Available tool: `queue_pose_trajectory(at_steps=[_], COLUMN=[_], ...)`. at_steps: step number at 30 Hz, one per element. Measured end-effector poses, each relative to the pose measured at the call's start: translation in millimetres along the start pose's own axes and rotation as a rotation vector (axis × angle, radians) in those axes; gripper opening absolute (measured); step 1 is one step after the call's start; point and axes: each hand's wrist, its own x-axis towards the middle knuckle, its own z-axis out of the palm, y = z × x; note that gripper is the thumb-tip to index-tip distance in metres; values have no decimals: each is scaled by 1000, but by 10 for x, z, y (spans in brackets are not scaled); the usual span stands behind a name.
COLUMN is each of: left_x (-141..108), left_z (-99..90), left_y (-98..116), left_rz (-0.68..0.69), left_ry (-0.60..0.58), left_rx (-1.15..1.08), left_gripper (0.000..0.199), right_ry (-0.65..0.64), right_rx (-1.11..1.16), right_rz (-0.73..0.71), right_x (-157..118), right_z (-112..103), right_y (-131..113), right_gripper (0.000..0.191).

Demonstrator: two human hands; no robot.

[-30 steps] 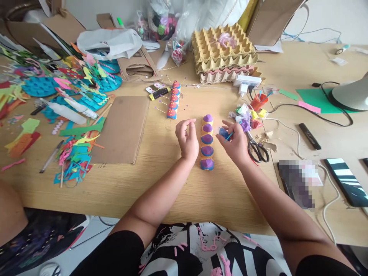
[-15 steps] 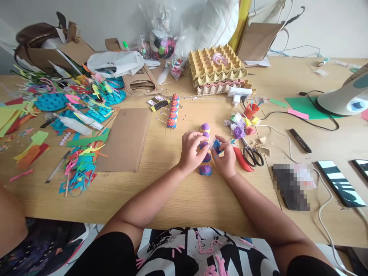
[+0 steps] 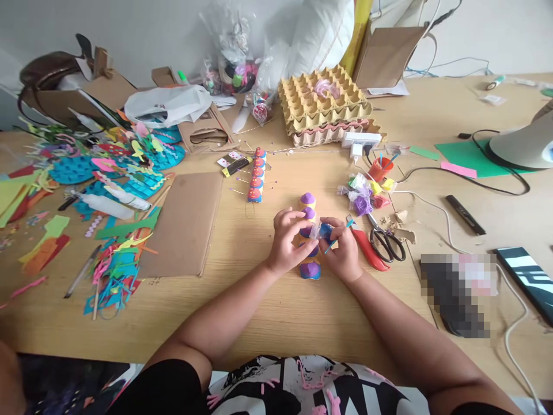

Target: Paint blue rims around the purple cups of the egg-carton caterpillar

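Observation:
My right hand [image 3: 345,253] holds a small packet of blue clay [image 3: 325,231] in clear plastic, along with a thin blue stick [image 3: 330,246]. My left hand [image 3: 286,245] pinches the clear plastic edge of that packet. Beneath both hands a strip of egg-carton cups [image 3: 310,270], capped in purple and blue, runs away from me; its middle is partly hidden. Farther off lies a finished-looking strip [image 3: 256,181] with red and blue cups and pins sticking out at its sides. Red-handled cutter-like tool [image 3: 370,251] and black scissors [image 3: 389,245] lie right of my right hand.
Wrapped clay packets [image 3: 362,199] and an orange cup [image 3: 381,168] stand beyond my right hand. Stacked egg trays [image 3: 322,106] and a power strip [image 3: 362,139] are at the back. Cardboard [image 3: 184,225] and paper scraps [image 3: 116,271] lie left; a phone [image 3: 527,279] lies right.
My view has shifted slightly, so the table things sit a little differently in it. Both hands stay together over the strip, with the clear plastic now stretching between them.

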Motion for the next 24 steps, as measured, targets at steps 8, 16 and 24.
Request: queue_pose_trajectory(at_steps=[8, 16, 24], left_x=[24, 7, -15], left_z=[13, -3, 15], left_y=[42, 45, -11], left_rz=[36, 28, -27], left_ry=[58, 57, 60], left_rx=[30, 40, 101], left_gripper=[30, 38, 24], right_ry=[-11, -15, -50], right_rx=[140, 346, 532], right_rz=[93, 255, 404], right_x=[14, -26, -27], right_z=[2, 5, -10], right_y=[2, 7, 8], right_gripper=[36, 42, 45])
